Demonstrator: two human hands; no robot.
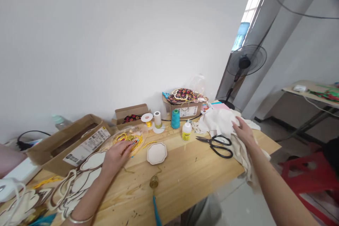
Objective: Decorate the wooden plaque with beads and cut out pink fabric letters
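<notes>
My left hand [118, 156] is at the bundle of yellow cords [137, 143], its fingers closed on the near side of it. Clear plastic lies around the bundle. On the right, my right hand [244, 131] grips the edge of a crumpled white cloth [215, 122]. Black-handled scissors [217, 144] lie beside that cloth, blades pointing left. Between my hands is a pale scalloped plaque [156, 153]. Nearer me, a small brass bell [154, 182] lies with a blue tassel [156, 208] hanging toward the table edge.
A glue bottle [186, 131], a blue thread cone [175, 119], and white spools [158, 120] stand toward the back. Cardboard boxes [76, 144] line the wall. Wooden cutouts [84, 180] pile up by my left forearm. A fan [244, 62] and red stool [307, 176] are at the right.
</notes>
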